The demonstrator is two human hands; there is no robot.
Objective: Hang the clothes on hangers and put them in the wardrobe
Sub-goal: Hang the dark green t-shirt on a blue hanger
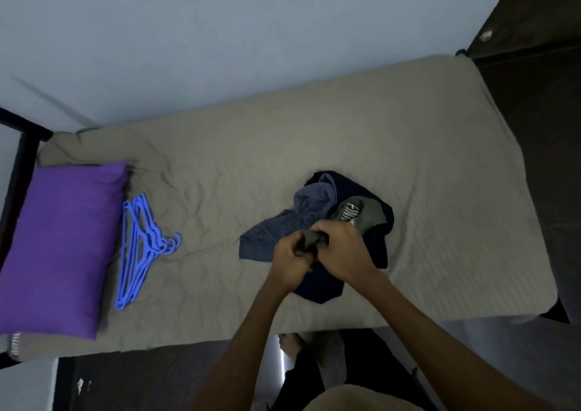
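Observation:
A small heap of clothes lies on the bed: a blue striped shirt (301,212), a dark navy garment (374,244) and a grey garment with white lettering (361,212). My left hand (290,258) and my right hand (339,250) meet at the near edge of the heap, both gripping a bunched fold of the grey garment. Several blue plastic hangers (140,247) lie stacked on the bed to the left, well apart from my hands.
The bed (220,165) has a beige cover and runs along a pale wall. A purple pillow (59,247) lies at its left end beside the hangers. Dark furniture (534,65) stands at the far right. My foot (290,346) stands on the dark floor below the bed.

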